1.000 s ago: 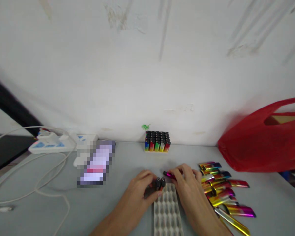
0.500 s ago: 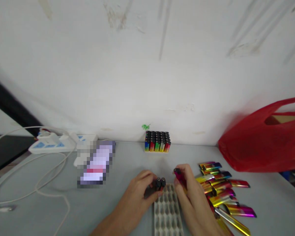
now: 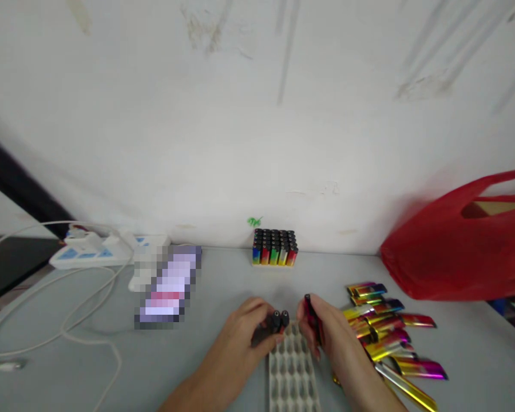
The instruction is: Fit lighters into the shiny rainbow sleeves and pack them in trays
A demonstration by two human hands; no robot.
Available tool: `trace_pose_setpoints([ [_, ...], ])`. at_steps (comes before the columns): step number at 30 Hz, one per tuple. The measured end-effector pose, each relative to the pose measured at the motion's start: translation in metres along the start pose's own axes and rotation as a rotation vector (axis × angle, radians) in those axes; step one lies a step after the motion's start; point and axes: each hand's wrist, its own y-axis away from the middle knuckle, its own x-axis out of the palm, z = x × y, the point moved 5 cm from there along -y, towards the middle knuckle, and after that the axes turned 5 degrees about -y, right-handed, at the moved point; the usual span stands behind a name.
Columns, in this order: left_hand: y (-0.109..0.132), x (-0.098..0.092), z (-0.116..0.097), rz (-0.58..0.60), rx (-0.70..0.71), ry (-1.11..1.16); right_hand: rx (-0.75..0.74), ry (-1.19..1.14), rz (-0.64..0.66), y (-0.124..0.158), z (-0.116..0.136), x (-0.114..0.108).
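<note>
My left hand (image 3: 246, 335) is closed around two black-topped lighters (image 3: 280, 320), upright side by side at the far end of a pale tray (image 3: 294, 369). Their lower parts are hidden, so I cannot tell whether they sit in the tray's slots. The tray has rows of oval slots. Over the tray's right side, my right hand (image 3: 330, 332) grips another lighter (image 3: 312, 315), slim and dark pink with a black top, tilted. Right beside this hand lies a loose pile of shiny gold, red, purple and blue lighter-shaped pieces (image 3: 386, 326).
A block of black-topped lighters (image 3: 274, 249) stands in rows against the wall. To the left are a phone (image 3: 169, 286), a white power strip (image 3: 107, 252) and a looping white cable (image 3: 111, 337). A red bag (image 3: 459, 246) stands at the right back.
My right hand has turned the lighter, which now shows its narrow side, and shifted slightly left toward the tray. My left hand has stayed in place.
</note>
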Motion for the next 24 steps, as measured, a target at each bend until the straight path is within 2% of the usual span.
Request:
trace_pose_setpoints([
  [4,0.0,0.0,-0.001,0.003,0.001,-0.006,-0.028,-0.09,-0.019,-0.002,0.005,0.009],
  [8,0.0,-0.001,-0.001,0.002,0.003,-0.014,0.061,-0.224,-0.007,0.007,0.013,0.022],
  [11,-0.001,-0.001,-0.001,-0.001,0.006,-0.014,0.134,-0.296,0.044,0.012,0.017,0.029],
  [17,0.0,0.001,0.001,-0.01,0.025,-0.009,0.218,-0.403,0.225,0.015,0.019,0.036],
  [24,-0.002,0.001,0.002,-0.014,0.011,-0.018,0.268,-0.47,0.252,0.015,0.013,0.033],
])
